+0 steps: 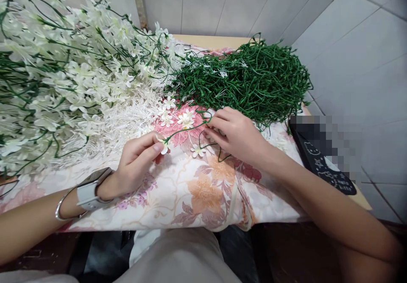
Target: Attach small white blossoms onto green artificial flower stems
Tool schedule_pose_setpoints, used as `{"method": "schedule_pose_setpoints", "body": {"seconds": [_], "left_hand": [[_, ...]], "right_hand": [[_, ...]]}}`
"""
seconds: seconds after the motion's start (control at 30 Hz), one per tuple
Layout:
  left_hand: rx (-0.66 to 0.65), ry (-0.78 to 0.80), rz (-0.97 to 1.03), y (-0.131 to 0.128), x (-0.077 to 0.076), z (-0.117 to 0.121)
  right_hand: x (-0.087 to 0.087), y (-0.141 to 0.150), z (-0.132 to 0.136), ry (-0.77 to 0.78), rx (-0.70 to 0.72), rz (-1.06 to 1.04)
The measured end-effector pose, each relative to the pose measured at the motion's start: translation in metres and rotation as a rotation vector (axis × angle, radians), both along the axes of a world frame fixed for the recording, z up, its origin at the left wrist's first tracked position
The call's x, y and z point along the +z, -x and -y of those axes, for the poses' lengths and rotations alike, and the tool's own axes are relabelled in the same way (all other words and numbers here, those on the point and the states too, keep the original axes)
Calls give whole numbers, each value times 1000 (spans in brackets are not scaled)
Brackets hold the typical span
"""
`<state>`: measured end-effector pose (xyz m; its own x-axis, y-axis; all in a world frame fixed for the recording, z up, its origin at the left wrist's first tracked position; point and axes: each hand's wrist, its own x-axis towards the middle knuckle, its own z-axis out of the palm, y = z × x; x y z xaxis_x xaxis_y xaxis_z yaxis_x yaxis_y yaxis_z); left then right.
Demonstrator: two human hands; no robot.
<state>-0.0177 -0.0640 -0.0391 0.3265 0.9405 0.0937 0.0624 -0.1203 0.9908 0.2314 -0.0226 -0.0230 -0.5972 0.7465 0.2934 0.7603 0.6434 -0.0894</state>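
My left hand [141, 160] pinches a small white artificial flower [164, 146] between thumb and forefinger, at the end of a green plastic stem [187, 129]. The stem runs rightward to my right hand [233, 132], whose fingers are closed around its other end, partly hidden from view. Thin green branches loop below the right fingers, and a white blossom [198, 150] lies by them. Between and beyond both hands, several loose white flower heads [186, 119] rest on the pink pattern of the floral cloth [178, 190].
A big heap of finished white flower sprays [82, 67] covers the left, with a pile of white stamens [127, 126] before it. Bare green stems [251, 84] are heaped at the back right. A black case with cartoon drawings [318, 156] lies at the right edge. Tiled walls [210, 7] stand behind.
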Motion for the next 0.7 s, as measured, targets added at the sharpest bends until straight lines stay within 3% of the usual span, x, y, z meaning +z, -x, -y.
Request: {"method": "schedule_pose_setpoints", "body": {"seconds": [0.1, 0.3, 0.57, 0.7], "left_hand": [[7, -27, -7, 0, -1, 0], [20, -32, -27, -1, 0, -1], [80, -71, -29, 2, 3, -6], [115, -105, -69, 5, 5, -8]], "right_hand": [[10, -7, -1, -125, -120, 57], [29, -21, -2, -192, -367, 147], [37, -40, -4, -354, -532, 178], [38, -46, -4, -315, -522, 129]]}}
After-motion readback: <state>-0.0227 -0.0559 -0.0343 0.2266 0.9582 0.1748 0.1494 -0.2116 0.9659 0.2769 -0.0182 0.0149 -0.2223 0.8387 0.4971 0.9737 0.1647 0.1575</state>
